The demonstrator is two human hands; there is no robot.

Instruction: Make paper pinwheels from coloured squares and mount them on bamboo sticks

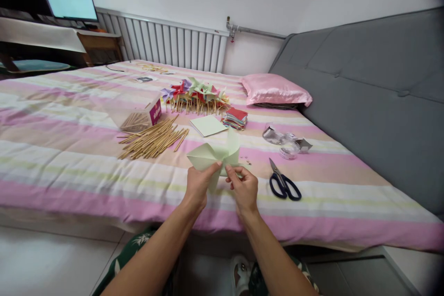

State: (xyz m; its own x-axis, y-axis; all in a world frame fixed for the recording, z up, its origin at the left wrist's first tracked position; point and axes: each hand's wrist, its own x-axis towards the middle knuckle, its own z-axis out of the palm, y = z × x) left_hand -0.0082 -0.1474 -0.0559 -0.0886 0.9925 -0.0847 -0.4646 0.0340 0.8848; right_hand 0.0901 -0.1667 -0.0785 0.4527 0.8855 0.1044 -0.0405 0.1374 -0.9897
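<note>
A pale green paper pinwheel [204, 155] is held above the near edge of the bed, its blades fanned out to the left and upward. My left hand [199, 182] grips it from the left, thumb pressed near its centre. On the other side my right hand [243, 185] pinches the paper close to the centre; whether something small is between these fingertips, I cannot tell. Several tiny pieces [247, 161] lie on the sheet just beyond my right hand. Dark-handled scissors [282, 185] rest to the right, blades pointing away.
Bamboo sticks [152, 141] lie loose at left beside a clear box [135, 118] of more sticks. Behind are finished pinwheels [196, 95], a pale green sheet stack [208, 125], and coloured paper squares [236, 118]. Tape rolls [289, 149] and a pink pillow [275, 89] sit right.
</note>
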